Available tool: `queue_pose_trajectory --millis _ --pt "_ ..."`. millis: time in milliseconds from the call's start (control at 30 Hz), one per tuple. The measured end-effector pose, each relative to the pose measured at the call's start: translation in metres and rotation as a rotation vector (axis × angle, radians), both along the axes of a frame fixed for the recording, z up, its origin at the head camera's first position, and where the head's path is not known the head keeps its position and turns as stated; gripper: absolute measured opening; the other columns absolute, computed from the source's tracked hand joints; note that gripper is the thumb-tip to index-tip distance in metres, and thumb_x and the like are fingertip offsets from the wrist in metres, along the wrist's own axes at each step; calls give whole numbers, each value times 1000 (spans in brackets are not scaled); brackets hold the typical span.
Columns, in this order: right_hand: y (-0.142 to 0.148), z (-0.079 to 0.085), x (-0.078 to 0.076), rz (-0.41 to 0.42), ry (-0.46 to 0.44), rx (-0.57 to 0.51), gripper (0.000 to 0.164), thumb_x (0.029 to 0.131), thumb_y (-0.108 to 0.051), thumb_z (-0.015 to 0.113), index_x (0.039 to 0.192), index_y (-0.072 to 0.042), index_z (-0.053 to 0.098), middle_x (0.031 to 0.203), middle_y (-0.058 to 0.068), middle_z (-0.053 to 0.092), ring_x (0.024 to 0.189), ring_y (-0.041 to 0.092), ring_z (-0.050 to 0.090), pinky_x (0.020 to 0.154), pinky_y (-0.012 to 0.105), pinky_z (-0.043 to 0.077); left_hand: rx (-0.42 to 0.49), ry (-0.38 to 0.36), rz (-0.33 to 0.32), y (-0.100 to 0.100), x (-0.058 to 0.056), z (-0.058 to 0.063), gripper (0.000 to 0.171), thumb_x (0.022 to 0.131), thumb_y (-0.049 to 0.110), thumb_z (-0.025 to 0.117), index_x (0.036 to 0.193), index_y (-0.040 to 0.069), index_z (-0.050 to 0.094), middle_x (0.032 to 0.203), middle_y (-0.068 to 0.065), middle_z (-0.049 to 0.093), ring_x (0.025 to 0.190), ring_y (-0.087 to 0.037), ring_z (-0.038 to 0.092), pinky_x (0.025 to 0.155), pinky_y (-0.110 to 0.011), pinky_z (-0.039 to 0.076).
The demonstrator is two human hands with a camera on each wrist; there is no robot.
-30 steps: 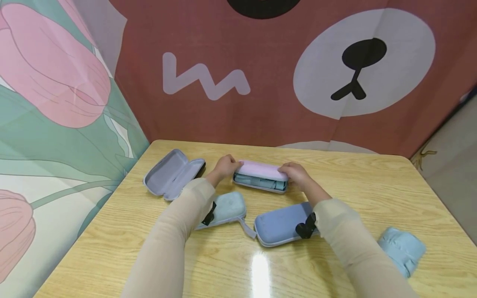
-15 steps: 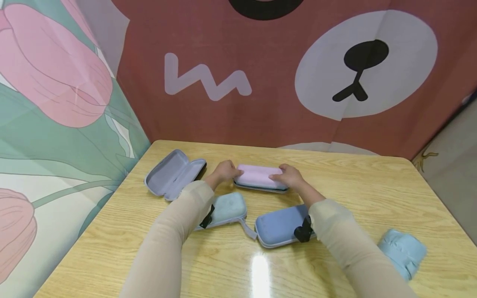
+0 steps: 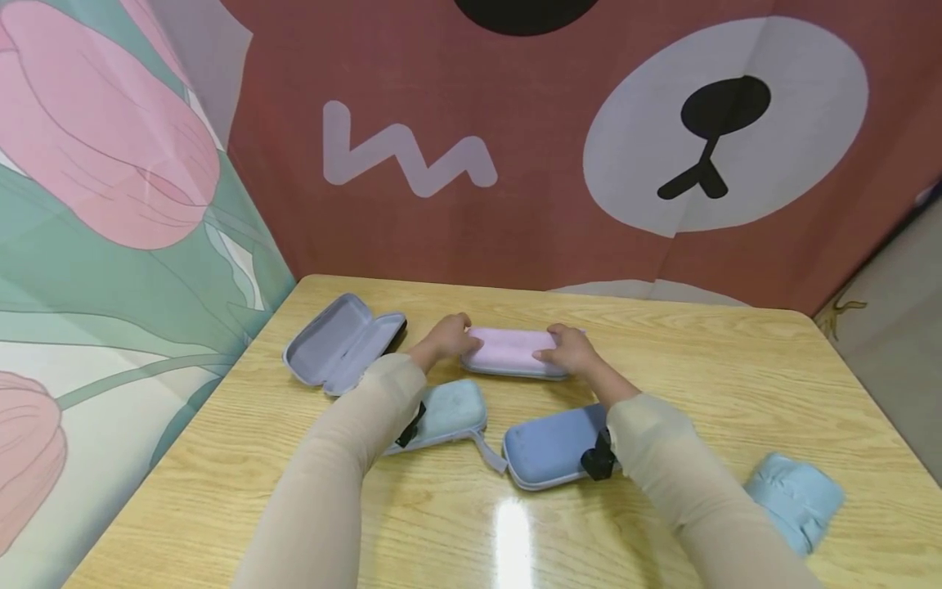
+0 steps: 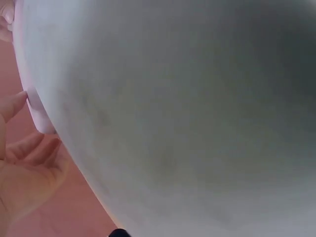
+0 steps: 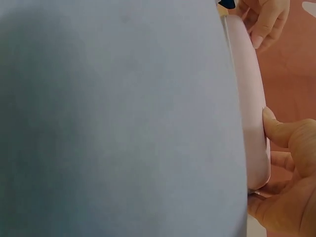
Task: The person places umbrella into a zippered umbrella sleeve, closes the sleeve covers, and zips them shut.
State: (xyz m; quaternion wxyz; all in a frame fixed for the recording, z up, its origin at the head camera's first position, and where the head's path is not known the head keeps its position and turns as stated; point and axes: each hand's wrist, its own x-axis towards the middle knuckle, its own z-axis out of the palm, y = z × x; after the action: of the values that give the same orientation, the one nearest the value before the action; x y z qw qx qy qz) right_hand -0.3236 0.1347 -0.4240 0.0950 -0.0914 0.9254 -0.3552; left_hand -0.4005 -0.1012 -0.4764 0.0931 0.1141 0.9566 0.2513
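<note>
A pink hard-shell case [image 3: 509, 352] lies near the back middle of the table, its lid down over a pale lower half. My left hand [image 3: 447, 338] grips its left end, thumb on the front of the lid. At the other end my right hand [image 3: 574, 350] holds the case, with the thumb [image 5: 279, 129] on the lid and fingers round the corner. Nearer to me lie a light teal case [image 3: 452, 411] with a strap, partly behind the left sleeve, and a blue case [image 3: 553, 446] partly behind the right wrist. A blurred surface fills most of both wrist views.
An empty lavender-grey case [image 3: 324, 348] stands unfolded at the back left. A folded light blue fabric bundle [image 3: 795, 499] lies at the right, partly behind the right sleeve. Printed cloth [image 3: 456, 237] hangs behind the wooden table [image 3: 706, 360].
The pink lid has come down over the teal folded fabric that showed inside. Both hands have shifted slightly, the right one a little inward along the lid.
</note>
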Motion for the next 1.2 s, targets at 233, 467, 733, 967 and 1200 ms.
queue_pose_trajectory --millis 233,467,733,967,1200 --pt "3 -2 2 44 16 -31 60 80 -18 62 126 10 34 126 28 36 117 39 30 96 46 25 -104 88 -167 0 -72 -82 47 83 52 44 111 16 56 104 0 56 96 -16 51 76 -32 42" --pt "10 -1 5 88 6 -46 59 79 -17 63 125 9 36 127 27 35 119 39 26 97 47 20 -198 114 -303 22 -122 -129 29 89 39 38 100 25 62 97 7 59 95 -14 52 79 -33 41" --pt "16 -3 9 114 23 -8 60 78 -20 64 124 9 38 125 26 38 118 38 29 96 47 22 -231 -12 -357 48 -118 -116 29 92 32 35 102 25 62 106 7 56 102 -13 48 85 -32 38" --pt "23 -4 14 152 120 42 61 76 -23 66 122 8 43 121 23 44 114 36 36 93 46 28 -148 -162 -293 71 12 37 28 89 6 40 97 17 65 100 4 58 98 -10 50 82 -24 39" --pt "25 -4 19 183 186 80 59 76 -26 65 121 7 46 124 23 42 116 37 33 95 46 26 -127 -232 -307 83 16 47 42 86 -6 37 102 22 63 106 4 57 103 -12 48 85 -26 37"
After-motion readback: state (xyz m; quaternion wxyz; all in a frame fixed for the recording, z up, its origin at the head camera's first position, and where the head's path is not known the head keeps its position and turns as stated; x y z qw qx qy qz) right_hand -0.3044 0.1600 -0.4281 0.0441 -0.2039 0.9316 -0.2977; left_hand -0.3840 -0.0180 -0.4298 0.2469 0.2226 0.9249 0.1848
